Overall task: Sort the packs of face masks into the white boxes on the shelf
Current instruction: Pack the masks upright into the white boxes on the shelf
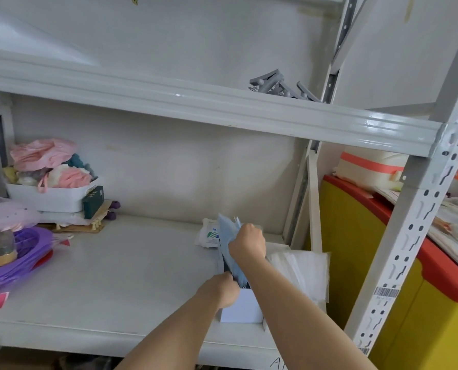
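Blue mask packs [226, 236] stand half inside the white box [242, 308] on the shelf [116, 276], with the right hand [248, 243] curled tight round their tops. The left hand [224, 289] sits at the box rim, fingers hidden, can't tell. I'd brace the box and slide them straight down, no bending.

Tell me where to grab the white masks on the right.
Pinch the top edge of the white masks, coming from above: they stand on end with that edge free, and the right forearm hides their lower part. The right hand, nearest, is gripping the blue masks.
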Action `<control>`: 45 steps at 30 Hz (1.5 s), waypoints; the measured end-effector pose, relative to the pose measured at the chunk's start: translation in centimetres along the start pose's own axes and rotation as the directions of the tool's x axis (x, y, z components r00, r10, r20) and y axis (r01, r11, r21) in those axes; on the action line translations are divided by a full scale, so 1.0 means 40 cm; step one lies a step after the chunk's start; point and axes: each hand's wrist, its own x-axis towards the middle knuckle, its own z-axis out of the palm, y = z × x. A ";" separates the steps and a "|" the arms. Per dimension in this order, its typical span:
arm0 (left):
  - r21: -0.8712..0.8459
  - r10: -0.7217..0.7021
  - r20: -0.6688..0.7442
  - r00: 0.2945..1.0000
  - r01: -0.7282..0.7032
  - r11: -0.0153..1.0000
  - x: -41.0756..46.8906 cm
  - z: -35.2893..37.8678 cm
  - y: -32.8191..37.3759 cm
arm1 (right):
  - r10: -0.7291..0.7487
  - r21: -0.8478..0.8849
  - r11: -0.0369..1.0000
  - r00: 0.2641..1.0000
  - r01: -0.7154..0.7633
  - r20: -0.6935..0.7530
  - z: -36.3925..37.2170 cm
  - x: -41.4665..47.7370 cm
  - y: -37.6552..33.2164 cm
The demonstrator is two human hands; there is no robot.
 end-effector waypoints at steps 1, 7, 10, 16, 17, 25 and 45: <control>0.011 -0.001 0.001 1.000 0.001 1.000 -0.003 0.001 -0.002 | 0.019 0.024 1.000 0.999 -0.020 0.037 -0.001 0.000 -0.007; -0.031 0.003 -0.024 1.000 -0.004 1.000 -0.023 -0.011 -0.021 | 0.053 -0.267 0.963 0.941 0.040 0.333 -0.062 -0.017 -0.014; -0.029 -0.024 0.002 1.000 0.024 0.999 -0.028 -0.024 -0.034 | 0.109 -0.326 0.945 0.928 0.014 0.356 -0.066 -0.002 0.009; -0.065 -0.012 0.012 1.000 0.013 0.998 -0.057 -0.023 -0.059 | 0.000 -0.258 0.965 0.982 0.049 0.187 -0.061 -0.028 0.054; -0.038 0.005 0.006 1.000 -0.004 0.999 -0.064 -0.022 -0.057 | -0.011 -0.255 0.966 0.987 0.051 0.158 -0.057 -0.037 0.052; -0.004 0.090 -0.029 0.996 -0.090 0.996 -0.091 -0.006 -0.046 | -0.105 -0.367 0.924 0.994 0.105 0.021 -0.002 -0.060 0.027; 0.120 -0.115 -0.126 0.985 0.130 0.984 0.033 0.003 0.005 | -0.377 -0.744 0.520 0.895 0.419 0.240 -0.028 -0.083 0.156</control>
